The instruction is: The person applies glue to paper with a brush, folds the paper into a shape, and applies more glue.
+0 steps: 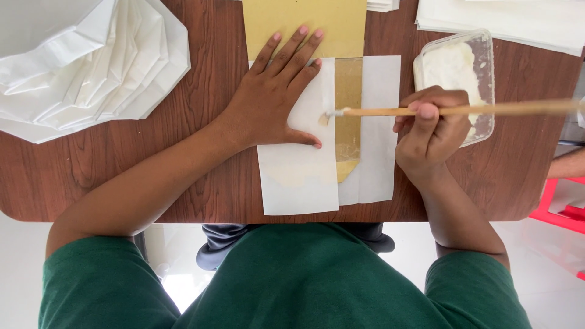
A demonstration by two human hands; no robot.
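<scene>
My left hand (274,97) lies flat, fingers spread, pressing down a white paper sheet (298,176) on the brown wooden table (122,170). My right hand (429,131) grips a long wooden-handled brush (487,110) held level, its pale tip (325,117) touching the edge of the white sheet beside a tan strip (348,116). A second white sheet (378,152) lies under the strip. A tan paper piece (304,24) sits beyond my left fingers.
A clear plastic tub of white paste (454,64) stands behind my right hand. A heap of folded white paper (85,61) fills the far left. Stacked white sheets (506,18) lie at the far right. Another person's arm (567,164) shows at the right edge.
</scene>
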